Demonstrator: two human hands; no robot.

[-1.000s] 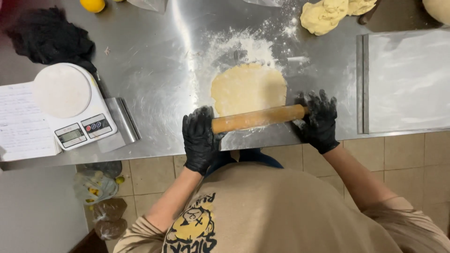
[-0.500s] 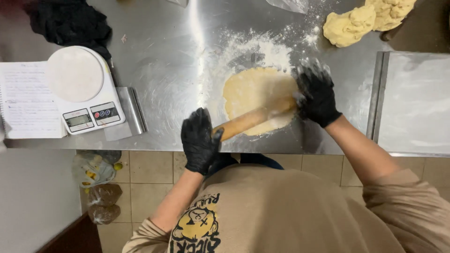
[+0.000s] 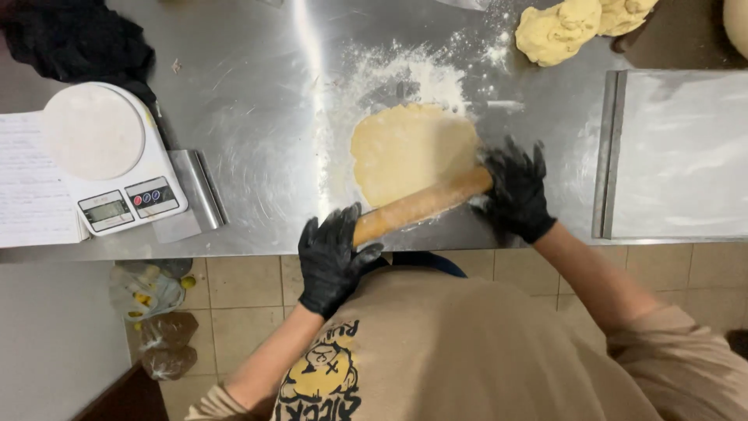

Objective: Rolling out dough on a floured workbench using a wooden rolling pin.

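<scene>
Two gloved hands | left hand (image 3: pixel 333 261), right hand (image 3: pixel 516 191) grip closed on rolling pin (image 3: pixel 421 205) | over dough (image 3: pixel 411 152)

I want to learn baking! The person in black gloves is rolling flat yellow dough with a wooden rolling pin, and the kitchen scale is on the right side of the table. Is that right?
Almost. The head view shows the kitchen scale on the left side of the steel table, not the right. The rest holds: the left hand and right hand, in black gloves, press a wooden rolling pin over flat yellow dough.
</scene>
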